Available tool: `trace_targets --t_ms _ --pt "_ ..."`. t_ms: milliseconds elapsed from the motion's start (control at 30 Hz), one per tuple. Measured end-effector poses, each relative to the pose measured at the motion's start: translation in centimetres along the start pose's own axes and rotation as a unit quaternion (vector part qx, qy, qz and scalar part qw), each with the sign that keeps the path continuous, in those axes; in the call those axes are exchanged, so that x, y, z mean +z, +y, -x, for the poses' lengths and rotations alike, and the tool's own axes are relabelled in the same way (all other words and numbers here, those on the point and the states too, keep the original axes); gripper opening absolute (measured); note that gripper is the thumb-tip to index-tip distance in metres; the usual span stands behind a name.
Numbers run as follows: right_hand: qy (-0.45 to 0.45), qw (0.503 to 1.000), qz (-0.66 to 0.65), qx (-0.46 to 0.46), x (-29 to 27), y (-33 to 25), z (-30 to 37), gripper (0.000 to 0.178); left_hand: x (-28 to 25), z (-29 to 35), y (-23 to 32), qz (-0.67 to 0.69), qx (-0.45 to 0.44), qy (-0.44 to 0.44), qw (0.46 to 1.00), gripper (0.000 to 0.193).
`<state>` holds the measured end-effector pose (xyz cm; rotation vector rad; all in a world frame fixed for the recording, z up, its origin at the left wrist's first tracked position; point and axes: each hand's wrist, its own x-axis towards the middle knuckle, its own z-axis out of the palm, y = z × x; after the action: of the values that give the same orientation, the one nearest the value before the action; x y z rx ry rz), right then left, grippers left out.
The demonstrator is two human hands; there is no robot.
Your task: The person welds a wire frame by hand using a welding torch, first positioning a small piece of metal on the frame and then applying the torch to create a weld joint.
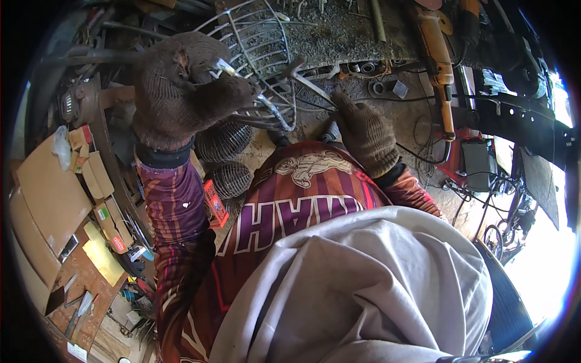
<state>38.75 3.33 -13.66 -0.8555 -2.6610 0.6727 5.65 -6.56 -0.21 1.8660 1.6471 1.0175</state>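
Knit-gloved left hand (181, 91) grips wire basket frame (254, 42) rim, nearer; right hand (366, 133) fingers closed, pressing bench (357, 91) below-right.

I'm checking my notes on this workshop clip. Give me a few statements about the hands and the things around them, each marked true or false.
1. Both hands wear knitted work gloves. True: left hand, right hand.
2. The left hand holds a thin rod against the wire basket. True: the rod runs from its grip to the wire frame.
3. The right hand holds the orange power tool. False: the power tool lies apart on the bench, untouched.
4. The wire basket is plastic and blue. False: it is bare grey metal wire.
5. Two small round wire cages sit below the left hand. True.
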Motion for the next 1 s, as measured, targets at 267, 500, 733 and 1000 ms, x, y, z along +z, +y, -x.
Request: trace_targets --t_ms 267,500,733,1000 --pt "0.046 0.942 -0.306 0.129 -1.5 -0.6 -0.9 0.036 0.6 -0.8 1.1 -0.148 0.183 0.099 0.967 0.048" --pt "-0.034 0.943 -0.275 0.185 -2.9 -1.8 -1.5 0.035 1.0 -1.5 2.3 -0.279 0.157 0.095 0.942 0.05" --pt "0.084 0.976 -0.199 0.01 -3.1 -3.3 -2.6 0.037 1.7 -1.2 2.3 -0.322 0.195 0.097 0.921 0.055" --pt "0.04 0.99 -0.137 0.012 -1.7 -2.7 -3.7 0.039 1.7 0.5 2.0 -0.331 0.142 0.09 0.929 0.059"
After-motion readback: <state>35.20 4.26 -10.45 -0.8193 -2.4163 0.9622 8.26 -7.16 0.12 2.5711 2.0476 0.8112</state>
